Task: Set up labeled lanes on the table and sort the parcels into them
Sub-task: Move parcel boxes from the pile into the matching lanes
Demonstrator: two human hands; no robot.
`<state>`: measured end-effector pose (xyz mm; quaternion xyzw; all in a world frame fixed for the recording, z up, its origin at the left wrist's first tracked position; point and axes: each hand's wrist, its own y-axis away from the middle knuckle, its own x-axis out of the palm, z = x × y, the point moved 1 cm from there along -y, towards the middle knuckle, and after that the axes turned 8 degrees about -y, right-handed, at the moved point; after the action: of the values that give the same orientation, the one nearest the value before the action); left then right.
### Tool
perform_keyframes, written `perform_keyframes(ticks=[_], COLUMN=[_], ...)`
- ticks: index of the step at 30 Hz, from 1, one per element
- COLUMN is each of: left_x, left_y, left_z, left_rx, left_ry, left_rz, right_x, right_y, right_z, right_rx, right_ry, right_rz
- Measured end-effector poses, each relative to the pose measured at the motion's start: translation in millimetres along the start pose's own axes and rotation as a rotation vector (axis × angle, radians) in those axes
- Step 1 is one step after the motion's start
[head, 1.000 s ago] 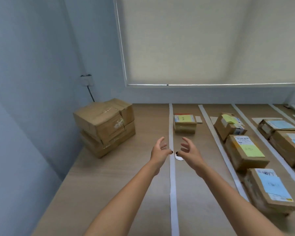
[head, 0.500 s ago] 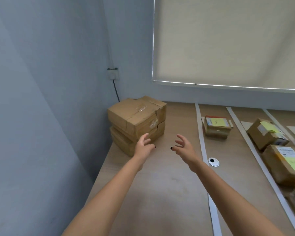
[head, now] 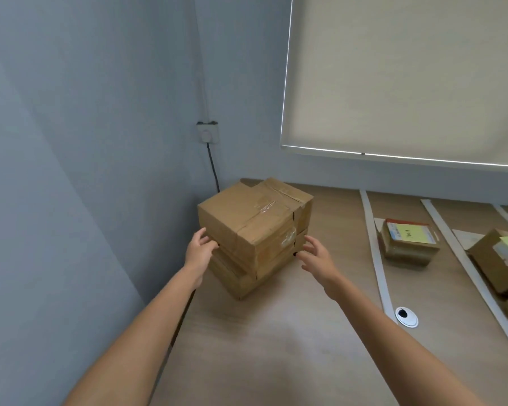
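Both my arms are stretched out toward the stack of two cardboard boxes sitting in the corner of the wooden table (head: 276,341), up around 12 o'clock from me. The top box (head: 252,221) is taped shut with clear tape and sits a bit skewed on the bottom box (head: 241,276), which pokes out underneath toward me.

My left hand (head: 199,251) is at the stack's 9 o'clock side, fingers loosely curved, with the tips right at the seam where the two boxes meet. Looks like they're touching the cardboard, but I honestly can't tell if I've got any grip. My right hand (head: 316,257) is at the stack's 3 o'clock side, fingers spread and relaxed, just beside the box and holding nothing.

Off at about 2 o'clock there are white tape strips (head: 376,253) marking lanes on the table. One lane has a small parcel (head: 408,243) with a yellow sticky note on top, and the next lane over has another parcel (head: 502,259), cut off by the edge. A round cable grommet (head: 406,317) sits in the tabletop near my right forearm. A wall socket (head: 207,133) with a black cord is in the corner above the stack.
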<state>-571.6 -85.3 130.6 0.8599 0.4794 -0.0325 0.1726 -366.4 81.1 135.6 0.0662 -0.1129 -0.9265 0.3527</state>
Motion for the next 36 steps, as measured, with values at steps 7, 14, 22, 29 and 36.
perform_keyframes(ticks=[7,14,22,29,36], left_x=[-11.9,9.4,7.0,6.2,39.5], left_y=[-82.8,-96.5,-69.2,1.3,82.1], left_z=[2.0,13.9,5.5,-2.2,-22.8], left_rx=[-0.011,-0.015,-0.02,0.037,0.068], left_ry=[0.005,0.063,0.105,0.118,0.131], left_rz=[-0.084,-0.076,-0.059,-0.035,0.053], right_x=[5.0,13.8,15.0,-3.7,-55.5], right_y=[-55.8,-88.3,-55.4,20.7,103.1], right_z=[-18.0,-13.1,-8.1,-13.3,-14.6], right_rx=[0.041,0.047,0.044,0.024,-0.081], right_ry=[-0.028,-0.07,-0.123,-0.132,-0.131], right_rz=[-0.026,-0.031,-0.008,-0.015,-0.092])
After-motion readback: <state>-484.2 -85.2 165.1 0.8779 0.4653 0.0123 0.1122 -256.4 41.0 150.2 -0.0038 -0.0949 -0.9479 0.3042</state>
